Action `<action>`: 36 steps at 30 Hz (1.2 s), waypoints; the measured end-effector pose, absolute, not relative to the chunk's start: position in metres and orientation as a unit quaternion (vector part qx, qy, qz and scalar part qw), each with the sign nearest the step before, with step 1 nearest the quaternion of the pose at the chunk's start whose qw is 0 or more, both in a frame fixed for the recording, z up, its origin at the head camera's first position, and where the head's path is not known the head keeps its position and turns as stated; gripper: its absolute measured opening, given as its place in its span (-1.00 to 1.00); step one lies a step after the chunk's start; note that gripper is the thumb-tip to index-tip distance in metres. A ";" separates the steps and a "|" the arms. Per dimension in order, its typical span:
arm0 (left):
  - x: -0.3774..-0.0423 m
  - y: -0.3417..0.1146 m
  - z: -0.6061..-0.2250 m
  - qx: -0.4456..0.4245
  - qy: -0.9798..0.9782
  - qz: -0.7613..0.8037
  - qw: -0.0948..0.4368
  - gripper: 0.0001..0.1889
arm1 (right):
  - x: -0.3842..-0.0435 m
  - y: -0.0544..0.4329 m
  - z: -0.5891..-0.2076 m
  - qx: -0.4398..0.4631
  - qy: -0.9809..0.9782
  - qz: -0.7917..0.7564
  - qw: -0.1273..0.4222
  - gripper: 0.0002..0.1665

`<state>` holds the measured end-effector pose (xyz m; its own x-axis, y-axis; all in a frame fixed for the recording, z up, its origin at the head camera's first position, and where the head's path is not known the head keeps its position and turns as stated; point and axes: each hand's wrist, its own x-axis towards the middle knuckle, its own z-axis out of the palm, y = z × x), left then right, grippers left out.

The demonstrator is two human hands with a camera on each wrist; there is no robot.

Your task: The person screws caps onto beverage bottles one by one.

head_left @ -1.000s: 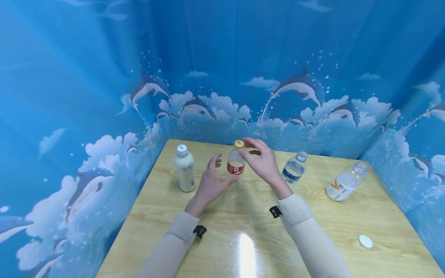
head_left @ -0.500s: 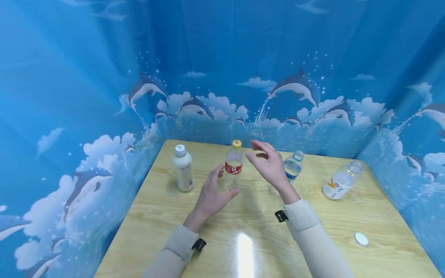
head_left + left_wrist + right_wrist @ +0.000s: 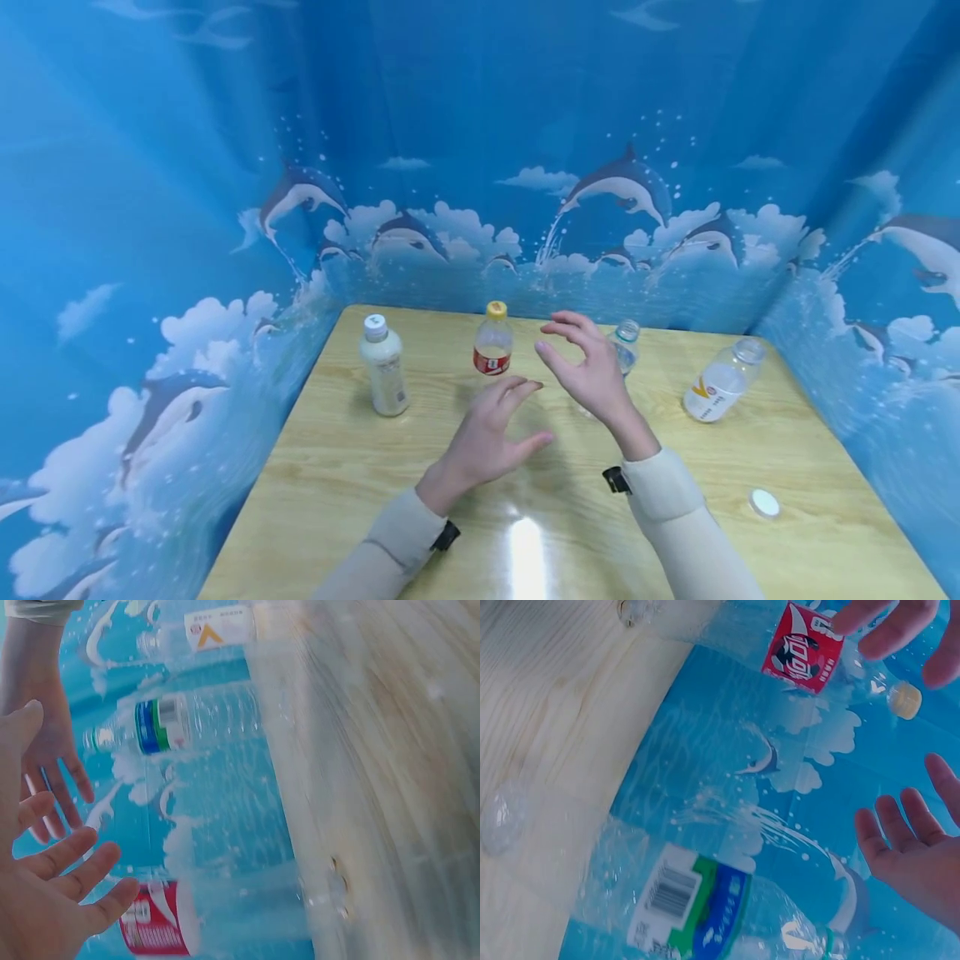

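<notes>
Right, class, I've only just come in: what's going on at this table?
A person has both hands over the table, holding nothing. The left hand is open just in front of the red-labelled bottle, which has its yellow cap on. The right hand is open, partly hiding the blue-and-green-labelled bottle, which has no cap. The white bottle is capped; the wide-mouthed bottle is uncapped. A white disc, probably a cap, lies at the right.

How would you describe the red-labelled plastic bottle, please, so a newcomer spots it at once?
Before the dolphin curtain stands a wooden table. Its second bottle from the left is clear plastic, red-labelled, and alone has a yellow cap.
</notes>
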<state>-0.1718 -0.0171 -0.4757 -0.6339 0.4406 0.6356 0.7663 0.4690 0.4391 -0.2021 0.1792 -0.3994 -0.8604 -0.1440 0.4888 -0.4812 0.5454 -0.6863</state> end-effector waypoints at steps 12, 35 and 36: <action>-0.198 0.022 -0.464 -0.373 -0.835 -0.352 0.200 -0.27 | -0.185 0.215 -0.382 0.195 -0.855 0.401 0.264 -0.71; -0.230 0.061 -0.465 -0.371 -0.833 -0.386 0.136 -0.19 | -0.196 0.276 -0.388 0.117 -0.889 0.356 0.262 -0.52; -0.231 0.062 -0.466 -0.369 -0.835 -0.384 0.136 -0.20 | -0.196 0.278 -0.389 0.115 -0.890 0.355 0.261 -0.52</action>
<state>-0.2313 0.0624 -0.4661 -0.6901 0.5127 0.5107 0.7215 0.4319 0.5413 -0.1957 0.2781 -0.3887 -0.8372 -0.0187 0.5466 -0.3897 0.7218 -0.5720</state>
